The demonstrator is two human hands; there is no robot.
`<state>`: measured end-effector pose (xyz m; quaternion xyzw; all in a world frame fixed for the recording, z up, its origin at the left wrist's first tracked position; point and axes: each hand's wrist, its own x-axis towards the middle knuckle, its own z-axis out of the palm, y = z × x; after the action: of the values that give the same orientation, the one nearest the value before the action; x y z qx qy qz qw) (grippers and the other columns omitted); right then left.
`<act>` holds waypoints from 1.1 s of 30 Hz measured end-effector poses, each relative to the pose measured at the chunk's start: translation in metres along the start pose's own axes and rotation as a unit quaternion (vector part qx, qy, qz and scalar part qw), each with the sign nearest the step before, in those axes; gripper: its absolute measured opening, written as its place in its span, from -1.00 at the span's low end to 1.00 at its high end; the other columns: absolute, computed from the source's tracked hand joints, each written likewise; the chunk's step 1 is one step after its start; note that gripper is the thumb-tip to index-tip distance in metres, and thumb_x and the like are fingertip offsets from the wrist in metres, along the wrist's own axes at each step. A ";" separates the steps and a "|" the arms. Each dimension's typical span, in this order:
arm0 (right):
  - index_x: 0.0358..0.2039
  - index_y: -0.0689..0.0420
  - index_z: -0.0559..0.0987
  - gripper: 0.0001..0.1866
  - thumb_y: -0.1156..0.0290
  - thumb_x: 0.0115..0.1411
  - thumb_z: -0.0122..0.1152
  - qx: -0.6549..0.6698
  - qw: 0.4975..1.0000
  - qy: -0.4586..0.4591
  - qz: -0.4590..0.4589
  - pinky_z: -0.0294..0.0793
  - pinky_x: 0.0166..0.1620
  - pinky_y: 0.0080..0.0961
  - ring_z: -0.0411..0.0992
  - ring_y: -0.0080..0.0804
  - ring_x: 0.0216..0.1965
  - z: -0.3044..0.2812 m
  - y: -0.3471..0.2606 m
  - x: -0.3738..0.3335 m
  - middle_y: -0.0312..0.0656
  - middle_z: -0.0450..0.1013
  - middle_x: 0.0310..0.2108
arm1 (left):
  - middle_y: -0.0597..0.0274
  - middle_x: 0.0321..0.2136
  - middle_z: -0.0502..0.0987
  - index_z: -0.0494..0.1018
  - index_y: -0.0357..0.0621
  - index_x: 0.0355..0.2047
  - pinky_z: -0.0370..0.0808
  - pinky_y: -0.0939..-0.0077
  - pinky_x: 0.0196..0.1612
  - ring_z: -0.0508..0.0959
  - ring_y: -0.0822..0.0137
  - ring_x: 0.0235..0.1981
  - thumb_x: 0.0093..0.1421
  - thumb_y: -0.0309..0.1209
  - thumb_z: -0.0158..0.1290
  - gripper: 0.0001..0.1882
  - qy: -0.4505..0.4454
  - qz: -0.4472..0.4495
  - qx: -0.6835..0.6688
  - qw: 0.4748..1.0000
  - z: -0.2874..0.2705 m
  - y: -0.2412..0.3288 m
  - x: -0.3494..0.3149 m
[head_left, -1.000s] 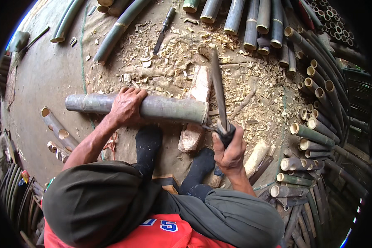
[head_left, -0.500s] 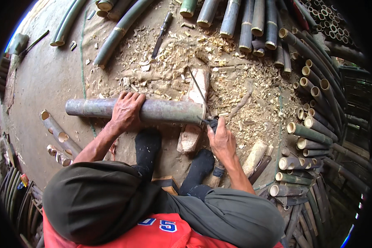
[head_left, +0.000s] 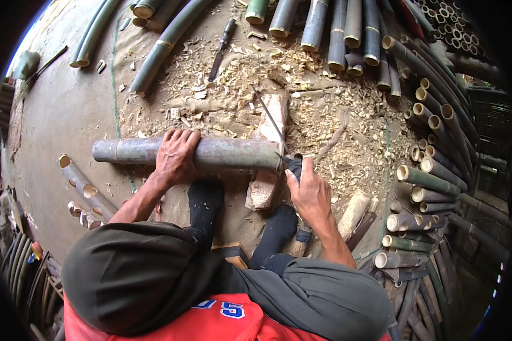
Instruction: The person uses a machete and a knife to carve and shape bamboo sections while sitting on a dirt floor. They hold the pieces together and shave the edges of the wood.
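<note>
A thick grey-green bamboo tube (head_left: 227, 152) lies crosswise in front of me. Its right end rests on a pale wooden block (head_left: 263, 193). My left hand (head_left: 176, 154) grips the tube from above, near its middle. At the right end, my right hand (head_left: 311, 193) is closed round the black handle of a long narrow blade (head_left: 272, 118), which looks like a handsaw seen edge-on. This blade crosses the tube's right end, slanting away from me and leftward. Its contact with the bamboo cannot be made out clearly.
A chisel-like tool (head_left: 222, 50) lies beyond the tube among wood shavings (head_left: 335, 113). Cut bamboo tubes (head_left: 337, 40) line the far side and the right (head_left: 426, 180). A notched bamboo piece (head_left: 86, 187) lies at the left. My feet (head_left: 206, 204) flank the block's near end.
The blade has slid slightly away from me, its tip reaching farther out. My left hand keeps the same grip on the bamboo tube. The whole view has shifted a little.
</note>
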<state>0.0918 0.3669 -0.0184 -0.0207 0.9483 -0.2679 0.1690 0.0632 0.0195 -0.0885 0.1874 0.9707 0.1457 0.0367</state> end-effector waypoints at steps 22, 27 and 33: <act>-0.05 0.27 0.36 -0.60 0.18 0.42 0.20 -0.068 0.997 -0.023 0.031 0.57 -0.34 0.15 0.59 0.33 -0.43 0.018 0.035 0.015 0.26 0.55 -0.49 | 0.02 0.05 0.54 0.45 -0.16 0.13 0.33 0.04 0.27 0.50 0.00 0.18 0.04 -0.27 0.22 -0.39 0.147 -0.004 0.080 0.986 0.027 0.004 -0.016; -0.04 0.26 0.36 -0.59 0.19 0.39 0.24 0.040 0.999 0.007 0.021 0.53 -0.35 0.13 0.59 0.36 -0.38 0.009 0.030 -0.006 0.27 0.55 -0.49 | -0.04 0.10 0.52 0.35 -0.08 0.28 0.29 -0.01 0.36 0.49 -0.04 0.19 -0.26 -0.11 0.53 0.06 -0.153 -0.037 -0.047 0.986 -0.030 -0.019 0.007; -0.06 0.29 0.38 -0.63 0.28 0.39 0.26 0.078 0.994 0.064 -0.032 0.53 -0.45 0.02 0.59 0.21 -0.50 -0.003 0.009 -0.013 0.17 0.53 -0.54 | 0.03 -0.16 0.57 0.44 -0.11 -0.11 0.40 0.07 0.14 0.57 -0.02 -0.01 -0.31 -0.10 0.50 -0.25 -0.143 -0.033 -0.001 0.989 -0.024 -0.037 0.018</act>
<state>0.1032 0.3781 -0.0171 -0.0208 0.9323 -0.3471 0.1000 0.0307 -0.0127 -0.0771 0.1743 0.9610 0.1167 0.1802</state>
